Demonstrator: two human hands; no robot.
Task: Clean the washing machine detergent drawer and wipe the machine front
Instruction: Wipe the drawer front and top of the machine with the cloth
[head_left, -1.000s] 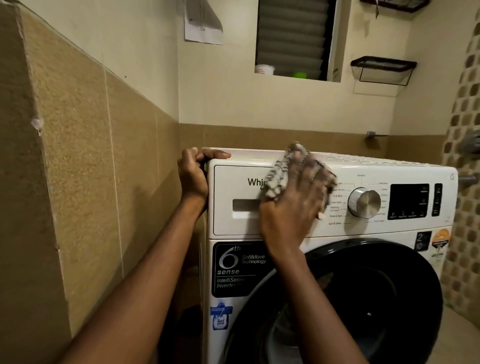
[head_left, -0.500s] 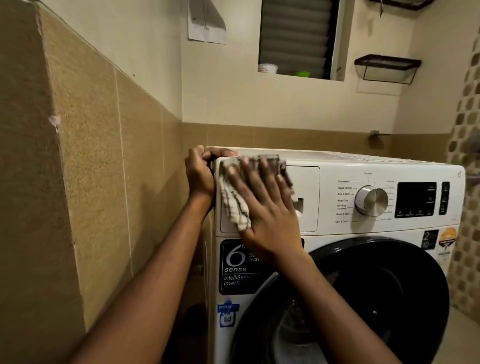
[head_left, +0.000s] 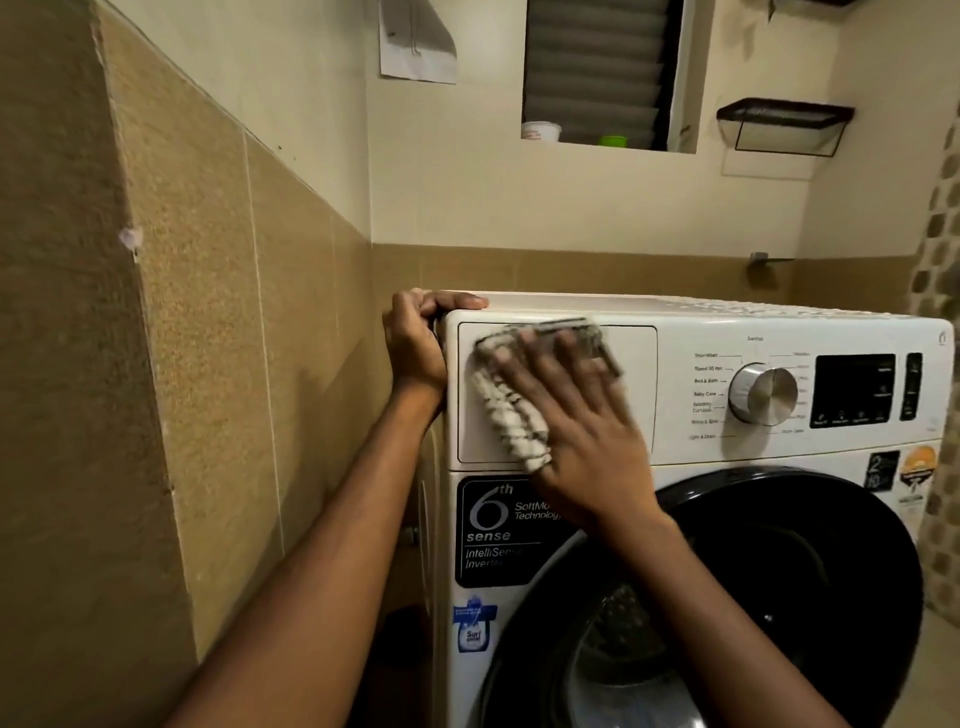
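Note:
A white front-loading washing machine fills the right half of the view. Its detergent drawer is pushed in at the top left of the front panel. My right hand lies flat, fingers spread, and presses a checked cloth against the drawer's face. The hand and cloth are motion-blurred and hide most of the drawer front. My left hand grips the machine's top left corner, thumb on the lid.
A tiled wall stands close on the left with a narrow gap beside the machine. The control dial and dark display sit right of the drawer. The dark round door is below. A wire shelf hangs above.
My right hand swept the cloth from the middle of the panel left onto the drawer front, then slightly lower and to the right. My left hand kept its grip on the corner.

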